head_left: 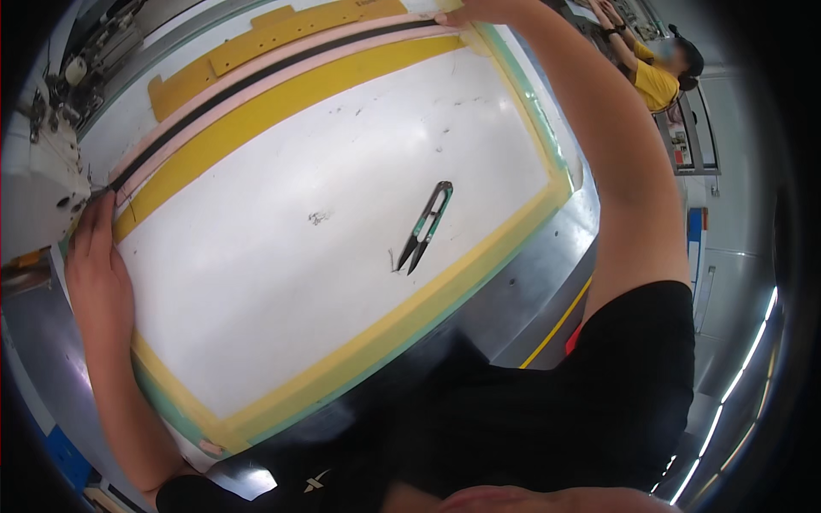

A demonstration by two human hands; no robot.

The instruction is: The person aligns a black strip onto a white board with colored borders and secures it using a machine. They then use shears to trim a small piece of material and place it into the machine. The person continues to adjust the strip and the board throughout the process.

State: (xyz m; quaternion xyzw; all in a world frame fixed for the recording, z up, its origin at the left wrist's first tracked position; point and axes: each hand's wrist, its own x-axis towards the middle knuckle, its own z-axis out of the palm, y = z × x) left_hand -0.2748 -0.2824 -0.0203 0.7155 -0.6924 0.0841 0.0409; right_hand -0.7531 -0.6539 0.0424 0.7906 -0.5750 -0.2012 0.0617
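Note:
A long black strip lies over a wider pink band, running from the sewing machine head at the left up to the far right. My left hand lies flat with fingers stretched, its fingertips at the strip's near left end beside the machine. Loose dark threads hang there. At the strip's far end is my right hand, partly cut off by the upper edge; its visible fingertips are closed on the strip. Thread snips with black blades and green inside the handles rest on the white board.
Yellow-orange plates with holes lie beyond the strip, and a curved yellow band lies before it. Yellow and green tape edges the board. The machine head stands at left. A co-worker in yellow is at far right.

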